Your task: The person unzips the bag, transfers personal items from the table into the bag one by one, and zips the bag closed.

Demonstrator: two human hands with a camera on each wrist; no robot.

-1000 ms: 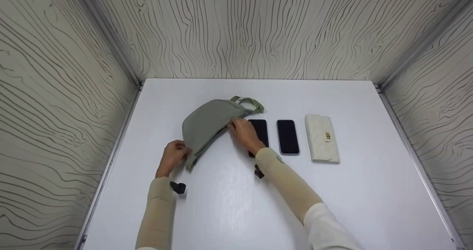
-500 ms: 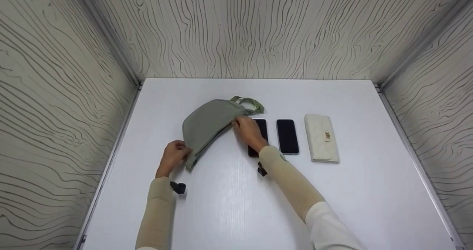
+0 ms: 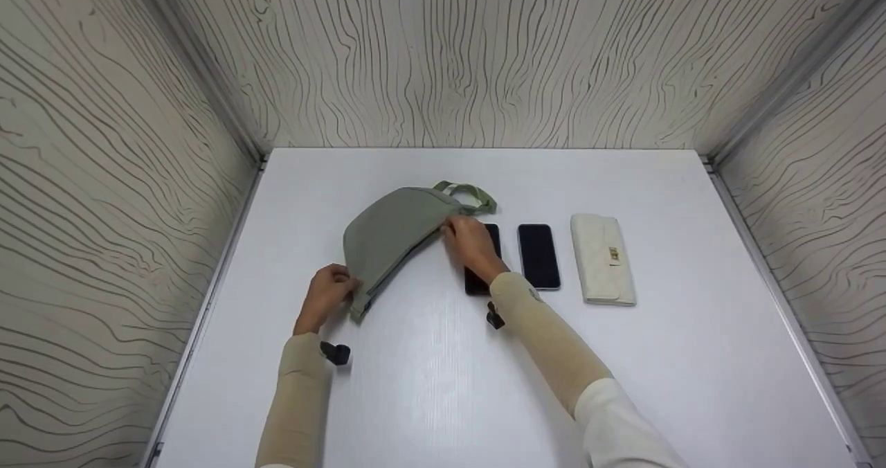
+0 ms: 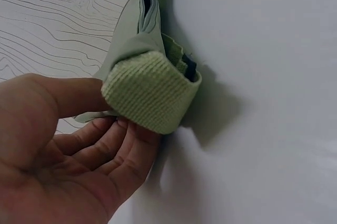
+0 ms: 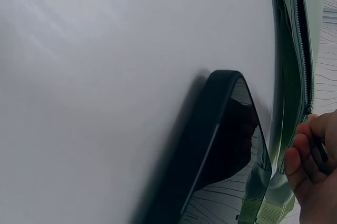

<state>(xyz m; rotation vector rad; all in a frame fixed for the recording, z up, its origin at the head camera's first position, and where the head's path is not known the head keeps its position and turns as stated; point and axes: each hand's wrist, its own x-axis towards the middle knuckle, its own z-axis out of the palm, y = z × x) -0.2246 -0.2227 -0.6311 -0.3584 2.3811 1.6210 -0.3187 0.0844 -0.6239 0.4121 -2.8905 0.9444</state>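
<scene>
A sage-green waist bag (image 3: 394,229) lies on the white table, its zipped edge facing the person. My left hand (image 3: 328,293) pinches the bag's near-left end; in the left wrist view the thumb lies above and the fingers below, beside a ribbed webbing strap (image 4: 150,92). At the bag's right end, my right hand (image 3: 474,243) pinches a dark zipper pull (image 5: 318,149) just below the slider (image 5: 308,109). The zipper (image 5: 301,34) runs up from there with a dark gap along it. A black phone (image 3: 493,236) lies partly hidden under the right hand.
Another dark phone (image 3: 538,257) lies to the right, and beyond it a cream wallet (image 3: 601,260) with a gold clasp. A green strap loop (image 3: 477,194) sticks out behind the bag. Wood-grain panels (image 3: 443,59) enclose the white table (image 3: 429,385) on three sides.
My right hand has slid right and slightly away along the bag's zipped edge, toward its right end. The left hand keeps its hold on the left end, and the bag has barely moved.
</scene>
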